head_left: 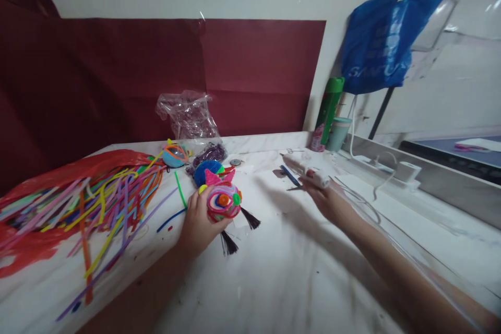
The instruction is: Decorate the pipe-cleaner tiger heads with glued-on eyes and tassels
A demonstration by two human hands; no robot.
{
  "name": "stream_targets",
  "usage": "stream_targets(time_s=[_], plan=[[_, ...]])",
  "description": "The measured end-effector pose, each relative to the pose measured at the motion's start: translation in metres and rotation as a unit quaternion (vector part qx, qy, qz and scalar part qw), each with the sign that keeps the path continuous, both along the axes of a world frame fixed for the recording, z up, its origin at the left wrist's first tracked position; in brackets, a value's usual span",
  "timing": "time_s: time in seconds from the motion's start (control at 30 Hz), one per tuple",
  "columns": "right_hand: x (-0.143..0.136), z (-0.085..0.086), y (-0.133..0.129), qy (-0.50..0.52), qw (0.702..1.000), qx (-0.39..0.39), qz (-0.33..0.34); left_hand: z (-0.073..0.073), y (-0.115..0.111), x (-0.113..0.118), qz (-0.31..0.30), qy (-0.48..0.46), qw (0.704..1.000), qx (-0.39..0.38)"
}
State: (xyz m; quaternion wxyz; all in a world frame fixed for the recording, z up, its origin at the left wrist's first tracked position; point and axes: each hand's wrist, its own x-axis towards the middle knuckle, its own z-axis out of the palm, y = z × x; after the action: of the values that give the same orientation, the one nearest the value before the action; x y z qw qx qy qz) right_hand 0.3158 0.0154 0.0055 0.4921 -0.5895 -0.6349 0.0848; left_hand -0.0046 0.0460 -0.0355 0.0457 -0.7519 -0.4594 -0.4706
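My left hand is closed around a ball-shaped pipe-cleaner figure with pink pointed ears, coiled colours and an orange-centred eye. Two dark tassels hang beneath it. My right hand is closed at the handle of a white hot glue gun, its nozzle aimed away to the upper left; the fingers are partly hidden. Close to that hand lie a blue pen-like tool and a small dark piece. Behind the figure sits a blue coiled ball.
Loose pipe cleaners spill from a red plastic bag on the left. Clear plastic packaging and a light-blue ball stand farther back. At right are a green spray can, a cup, a white charger and cables.
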Motion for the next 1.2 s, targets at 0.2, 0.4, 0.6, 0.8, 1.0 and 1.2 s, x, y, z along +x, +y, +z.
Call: stream_targets(time_s=[0.2,0.4,0.6,0.8,1.0,1.2], plan=[[0.067,-0.002,0.035,-0.327,0.911,-0.162,-0.194,0.005,0.003,-0.003,-0.007,-0.036,0.998,-0.046],[0.095,-0.027,0.045,-0.348,0.884,-0.233,-0.207,0.005,0.005,-0.005,-0.011,-0.038,0.998,-0.054],[0.102,-0.028,0.046,-0.304,0.897,-0.266,-0.178,0.005,0.005,-0.005,-0.01,-0.024,0.998,-0.051],[0.093,-0.01,0.035,-0.24,0.927,-0.222,-0.185,0.005,0.003,-0.003,-0.011,-0.012,0.999,-0.033],[0.032,0.026,0.012,-0.174,0.976,-0.099,-0.084,0.006,0.007,-0.004,0.001,-0.011,1.0,-0.008],[-0.036,0.022,-0.01,-0.203,0.978,-0.013,0.047,0.005,0.013,-0.004,0.016,-0.008,1.0,0.005]])
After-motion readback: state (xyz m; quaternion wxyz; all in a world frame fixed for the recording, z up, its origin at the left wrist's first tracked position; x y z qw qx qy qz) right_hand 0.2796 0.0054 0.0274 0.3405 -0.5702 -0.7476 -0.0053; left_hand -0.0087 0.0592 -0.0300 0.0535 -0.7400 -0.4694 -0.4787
